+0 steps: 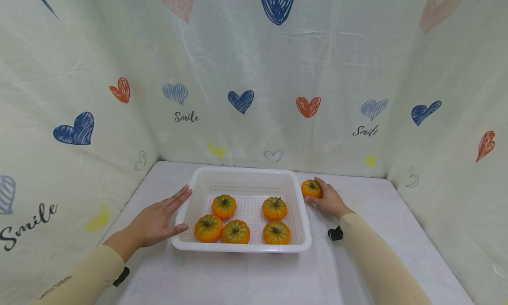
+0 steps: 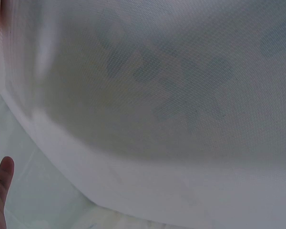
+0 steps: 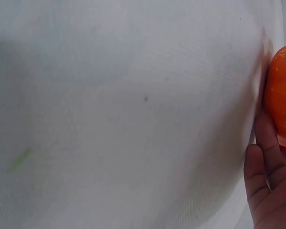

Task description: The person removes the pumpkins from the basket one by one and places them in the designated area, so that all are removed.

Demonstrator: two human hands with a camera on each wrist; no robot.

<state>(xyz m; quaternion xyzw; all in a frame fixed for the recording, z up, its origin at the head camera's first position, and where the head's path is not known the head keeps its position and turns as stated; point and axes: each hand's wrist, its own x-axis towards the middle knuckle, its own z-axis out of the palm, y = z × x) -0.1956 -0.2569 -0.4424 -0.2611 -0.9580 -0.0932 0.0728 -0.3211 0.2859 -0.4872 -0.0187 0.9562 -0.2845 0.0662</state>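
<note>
A small orange pumpkin [image 1: 311,189] is on the right of a white plastic basket [image 1: 242,247], close to its rim. My right hand [image 1: 328,199] grips this pumpkin between thumb and fingers; the right wrist view shows the pumpkin's orange side [image 3: 281,95] against the fingers, near the tabletop. My left hand [image 1: 156,221] has its fingers extended at the basket's left rim; whether the fingertips touch it I cannot tell. Inside the basket sit several more small pumpkins, three grouped at the left, such as the front-left pumpkin [image 1: 208,228], and two at the right, including the rear-right pumpkin [image 1: 274,208].
A white cloth covers the table [image 1: 246,278] under the basket. Behind and on both sides hangs a pale curtain [image 1: 274,62] printed with hearts and the word Smile. Dark straps show at both wrists.
</note>
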